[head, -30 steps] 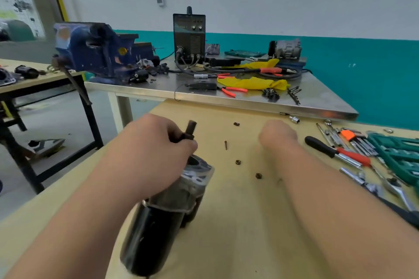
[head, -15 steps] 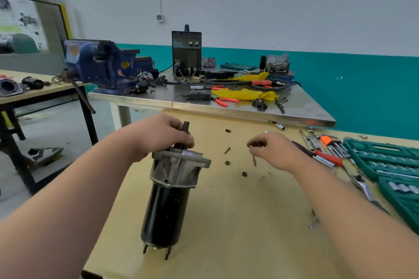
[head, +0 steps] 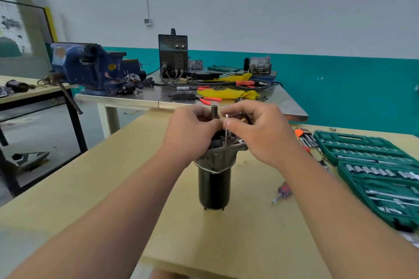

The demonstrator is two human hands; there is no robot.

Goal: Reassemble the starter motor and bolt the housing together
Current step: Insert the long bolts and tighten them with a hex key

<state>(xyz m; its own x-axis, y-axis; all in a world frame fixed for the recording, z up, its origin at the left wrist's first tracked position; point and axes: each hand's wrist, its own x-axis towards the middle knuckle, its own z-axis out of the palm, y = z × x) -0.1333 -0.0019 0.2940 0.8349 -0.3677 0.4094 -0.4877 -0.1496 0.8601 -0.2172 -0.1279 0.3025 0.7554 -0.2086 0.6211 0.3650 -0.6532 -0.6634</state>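
Note:
The starter motor [head: 214,184] stands upright on the wooden table [head: 113,183], black body below and grey metal housing on top. Its dark shaft [head: 214,111] pokes up between my hands. My left hand [head: 189,132] grips the top of the housing beside the shaft. My right hand [head: 260,130] pinches a long thin bolt [head: 226,130] by its head, and the bolt hangs down into the housing rim. Both hands hide most of the housing top.
Green socket set cases [head: 374,172] lie open at the right, with hex keys [head: 305,136] beside them. A small screwdriver [head: 283,191] lies right of the motor. Behind stands a steel bench [head: 292,112] with a blue vise [head: 90,68], a welder [head: 173,54], yellow cloth and pliers.
My right hand picked a bolt off the table and brought it left to the top of the motor. The left hand stayed on the housing, and the motor stands upright now.

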